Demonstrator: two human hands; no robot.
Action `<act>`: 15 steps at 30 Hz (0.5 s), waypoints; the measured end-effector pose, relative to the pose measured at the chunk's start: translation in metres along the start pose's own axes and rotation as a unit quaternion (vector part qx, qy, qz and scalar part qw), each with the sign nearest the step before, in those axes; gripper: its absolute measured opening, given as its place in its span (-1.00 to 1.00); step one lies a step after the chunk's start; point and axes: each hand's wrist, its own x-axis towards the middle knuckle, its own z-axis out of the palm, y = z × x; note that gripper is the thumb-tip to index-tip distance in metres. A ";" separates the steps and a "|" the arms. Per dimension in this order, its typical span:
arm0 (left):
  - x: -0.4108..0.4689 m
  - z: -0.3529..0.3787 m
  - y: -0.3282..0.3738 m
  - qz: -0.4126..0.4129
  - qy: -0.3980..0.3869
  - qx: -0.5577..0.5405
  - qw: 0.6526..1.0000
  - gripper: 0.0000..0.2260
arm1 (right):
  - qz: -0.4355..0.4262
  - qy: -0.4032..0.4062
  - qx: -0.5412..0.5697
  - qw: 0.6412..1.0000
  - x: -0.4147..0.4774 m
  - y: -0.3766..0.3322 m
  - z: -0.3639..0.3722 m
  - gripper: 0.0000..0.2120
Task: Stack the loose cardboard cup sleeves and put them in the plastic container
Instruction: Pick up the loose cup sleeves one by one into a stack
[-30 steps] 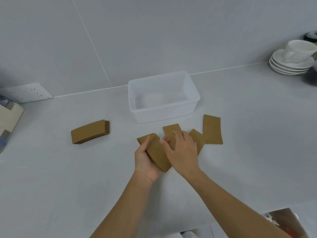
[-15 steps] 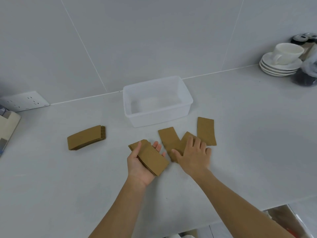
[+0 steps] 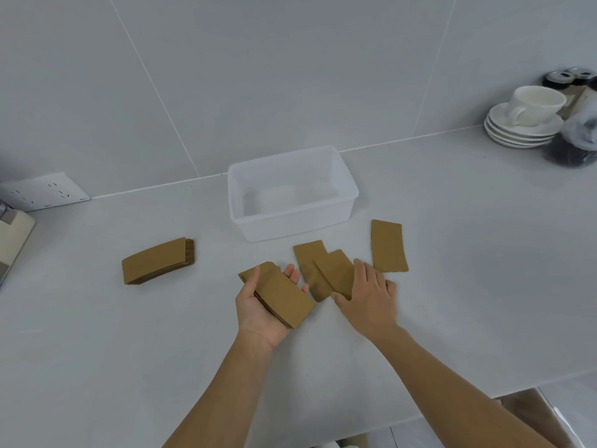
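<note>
Nearest us, at lower centre, our left hand (image 3: pixel 258 305) cradles a small stack of sleeves (image 3: pixel 277 294), its grip loosely cupped around them; how many it holds we cannot count. Our right hand (image 3: pixel 368 295) lies flat, grip wide, on two overlapping sleeves (image 3: pixel 318 266). One single sleeve (image 3: pixel 388 245) lies just right; another stack (image 3: pixel 157 260) sits left. Beyond, the empty plastic container (image 3: pixel 292 221) stands on the pale grey bench (image 3: pixel 97 334), against the tiled wall.

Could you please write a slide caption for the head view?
Left hand cradles a sleeve stack; right hand presses loose sleeves before the empty container.
</note>
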 end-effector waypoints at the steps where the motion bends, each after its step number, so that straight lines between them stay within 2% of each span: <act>1: 0.000 0.001 -0.001 -0.002 -0.002 -0.003 1.000 -0.49 | -0.005 0.000 -0.004 1.000 0.000 0.001 0.000 -0.30; 6: 0.000 0.007 -0.003 -0.013 -0.016 -0.012 1.000 -0.39 | -0.015 0.001 0.006 1.000 0.002 -0.001 -0.008 -0.40; 10: -0.001 0.009 -0.003 -0.011 -0.014 -0.015 1.000 -0.33 | 0.007 -0.002 0.131 0.991 0.008 -0.014 -0.026 -0.41; 15: -0.001 0.006 -0.001 0.003 -0.036 -0.015 0.999 -0.36 | -0.067 -0.003 0.264 0.962 0.000 -0.049 -0.048 -0.48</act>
